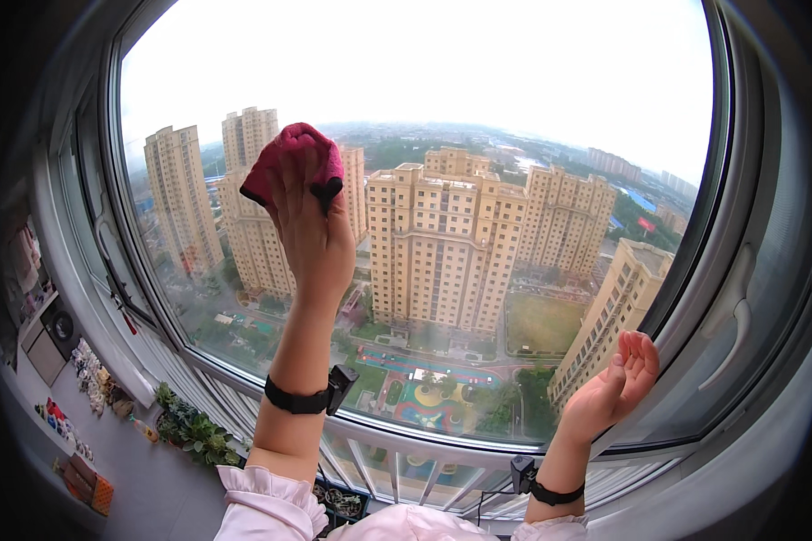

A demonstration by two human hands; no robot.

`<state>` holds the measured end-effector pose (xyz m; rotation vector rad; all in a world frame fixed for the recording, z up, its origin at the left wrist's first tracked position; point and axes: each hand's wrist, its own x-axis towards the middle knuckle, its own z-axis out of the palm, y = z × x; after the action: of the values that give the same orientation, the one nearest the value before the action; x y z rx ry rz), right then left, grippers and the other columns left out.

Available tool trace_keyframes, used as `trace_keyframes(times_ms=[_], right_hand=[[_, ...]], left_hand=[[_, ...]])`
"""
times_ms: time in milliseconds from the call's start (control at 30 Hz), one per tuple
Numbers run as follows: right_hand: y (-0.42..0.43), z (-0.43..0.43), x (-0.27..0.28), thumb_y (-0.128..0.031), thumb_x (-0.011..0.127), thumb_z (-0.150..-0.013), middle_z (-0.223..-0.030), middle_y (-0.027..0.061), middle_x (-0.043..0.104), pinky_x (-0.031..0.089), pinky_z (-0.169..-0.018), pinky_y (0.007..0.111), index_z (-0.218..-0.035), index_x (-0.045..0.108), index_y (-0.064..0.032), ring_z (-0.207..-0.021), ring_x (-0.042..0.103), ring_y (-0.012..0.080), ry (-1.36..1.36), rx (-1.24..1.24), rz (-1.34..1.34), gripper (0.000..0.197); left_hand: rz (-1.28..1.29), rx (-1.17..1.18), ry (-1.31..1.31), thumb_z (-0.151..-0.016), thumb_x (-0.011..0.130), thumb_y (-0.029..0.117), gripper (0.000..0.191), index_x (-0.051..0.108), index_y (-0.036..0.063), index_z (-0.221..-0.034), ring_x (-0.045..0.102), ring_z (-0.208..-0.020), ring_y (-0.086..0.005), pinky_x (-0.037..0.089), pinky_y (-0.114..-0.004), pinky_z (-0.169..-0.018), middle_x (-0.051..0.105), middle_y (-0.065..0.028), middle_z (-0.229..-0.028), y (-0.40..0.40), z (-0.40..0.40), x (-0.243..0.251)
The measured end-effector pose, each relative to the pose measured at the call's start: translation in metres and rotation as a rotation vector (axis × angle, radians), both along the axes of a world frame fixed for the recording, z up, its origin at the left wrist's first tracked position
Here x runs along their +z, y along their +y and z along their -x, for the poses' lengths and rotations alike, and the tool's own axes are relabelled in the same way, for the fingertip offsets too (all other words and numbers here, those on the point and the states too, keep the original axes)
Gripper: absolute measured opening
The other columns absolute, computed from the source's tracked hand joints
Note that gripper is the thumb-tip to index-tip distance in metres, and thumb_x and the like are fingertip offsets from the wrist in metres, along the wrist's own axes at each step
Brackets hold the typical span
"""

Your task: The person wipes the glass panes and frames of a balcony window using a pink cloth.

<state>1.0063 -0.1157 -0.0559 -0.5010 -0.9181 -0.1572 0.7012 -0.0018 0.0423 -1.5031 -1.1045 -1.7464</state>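
My left hand [314, 237] is raised in front of a large window pane [413, 81], fingers spread over a pink cloth [303, 145] with black edging. The cloth is folded and lies flat between my fingers and the glass. Lower on the right, my right hand [612, 385] is held up with its fingers loosely curled and nothing in them. It is near the right side of the window frame [710, 264]; whether it touches the frame I cannot tell. Black straps with small devices circle both wrists.
White window handles [737, 331] stick out at the right. A white railing [406, 466] runs below the pane. Potted succulents [199, 433] stand at the lower left, with a spray bottle [143, 429], shoes [64, 433] and a washing machine [61, 326] beyond. Tall buildings [446, 237] show outside.
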Motion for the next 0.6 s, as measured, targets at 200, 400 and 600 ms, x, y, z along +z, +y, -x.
trace_keyframes(times_ms=[200, 400, 600], right_hand=[[-0.023, -0.031, -0.008, 0.002, 0.043, -0.082, -0.118, 0.0128, 0.051, 0.041, -0.099, 0.035, -0.118, 0.047, 0.0013, -0.108, 0.052, 0.0213, 0.084, -0.07, 0.015, 0.037], [-0.049, -0.063, -0.033, -0.001, 0.045, -0.085, -0.117, 0.0127, 0.052, 0.041, -0.097, 0.034, -0.112, 0.051, 0.0001, -0.107, 0.051, 0.0211, 0.064, -0.302, 0.107, 0.027], [-0.056, -0.067, -0.033, -0.004, 0.048, -0.088, -0.116, 0.011, 0.053, 0.042, -0.095, 0.032, -0.107, 0.054, -0.0002, -0.107, 0.051, 0.0199, 0.135, -0.321, 0.218, 0.02]], left_hand=[[-0.087, 0.056, 0.398, -0.084, 0.054, 0.034, 0.06, 0.044, 0.0231, -0.141, 0.024, -0.139, -0.0413, 0.01, -0.066, -0.109, 0.033, -0.0144, -0.149, -0.036, -0.151, 0.036], [-0.115, -0.304, 0.739, -0.078, 0.064, 0.032, 0.062, 0.048, 0.0263, -0.137, 0.024, -0.14, -0.0303, 0.009, -0.065, -0.11, 0.037, -0.0054, -0.148, -0.059, -0.279, 0.009], [-0.151, -0.298, 0.697, -0.079, 0.06, 0.031, 0.057, 0.052, 0.0243, -0.134, 0.027, -0.139, -0.0224, 0.006, -0.055, -0.115, 0.041, 0.001, -0.145, -0.06, -0.29, -0.06]])
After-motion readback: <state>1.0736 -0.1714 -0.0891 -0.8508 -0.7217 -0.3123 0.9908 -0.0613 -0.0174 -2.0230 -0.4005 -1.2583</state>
